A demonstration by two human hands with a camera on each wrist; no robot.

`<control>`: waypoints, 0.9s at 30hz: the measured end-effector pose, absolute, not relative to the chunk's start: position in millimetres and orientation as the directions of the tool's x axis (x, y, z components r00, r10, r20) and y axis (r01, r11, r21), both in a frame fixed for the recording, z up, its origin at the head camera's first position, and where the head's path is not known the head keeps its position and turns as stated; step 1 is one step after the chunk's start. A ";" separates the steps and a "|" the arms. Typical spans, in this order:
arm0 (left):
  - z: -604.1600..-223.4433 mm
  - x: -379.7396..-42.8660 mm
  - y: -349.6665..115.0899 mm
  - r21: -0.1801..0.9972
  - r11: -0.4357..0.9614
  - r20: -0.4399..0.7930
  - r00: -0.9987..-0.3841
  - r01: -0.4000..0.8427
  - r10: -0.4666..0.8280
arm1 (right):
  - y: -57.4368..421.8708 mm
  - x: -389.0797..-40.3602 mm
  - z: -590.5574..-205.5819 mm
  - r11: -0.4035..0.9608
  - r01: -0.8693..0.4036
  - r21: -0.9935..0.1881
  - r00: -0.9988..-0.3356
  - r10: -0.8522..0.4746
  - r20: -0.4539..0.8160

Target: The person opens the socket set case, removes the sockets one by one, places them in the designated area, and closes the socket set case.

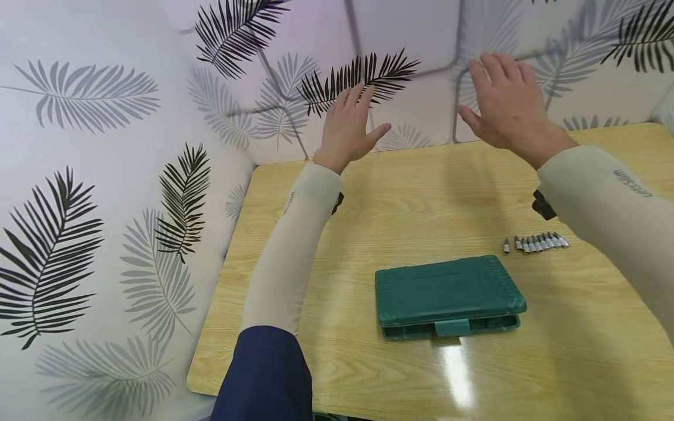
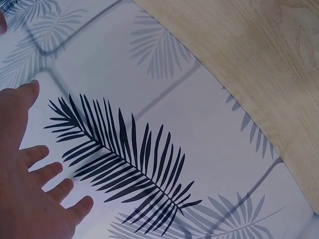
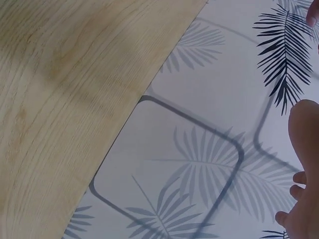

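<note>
Both hands are raised over the far side of the table, holding nothing. My left hand has its fingers extended and thumb apart; in the left wrist view that hand shows at the left edge against the patterned wall. My right hand is lifted at the upper right, fingers extended; part of it shows at the right edge of the right wrist view. A green plastic case lies on the table, its lid slightly raised along the latch side. Right of it several small metal bits lie in a row, one slightly apart.
The light wood table meets a white wall covering with black and grey leaf prints at the back and left. A bright light reflection lies in front of the case.
</note>
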State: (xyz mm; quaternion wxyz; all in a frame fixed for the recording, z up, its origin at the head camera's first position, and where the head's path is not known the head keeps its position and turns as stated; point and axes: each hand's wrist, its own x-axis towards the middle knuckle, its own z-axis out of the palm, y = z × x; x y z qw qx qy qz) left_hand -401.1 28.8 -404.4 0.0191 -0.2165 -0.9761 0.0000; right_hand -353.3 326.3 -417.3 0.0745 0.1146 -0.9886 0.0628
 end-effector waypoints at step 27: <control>-425.6 -412.9 31.0 -0.065 0.935 -0.047 -0.937 0.349 0.347 | 349.9 -361.1 -447.5 0.978 -0.209 -0.021 -0.977 -0.208 0.051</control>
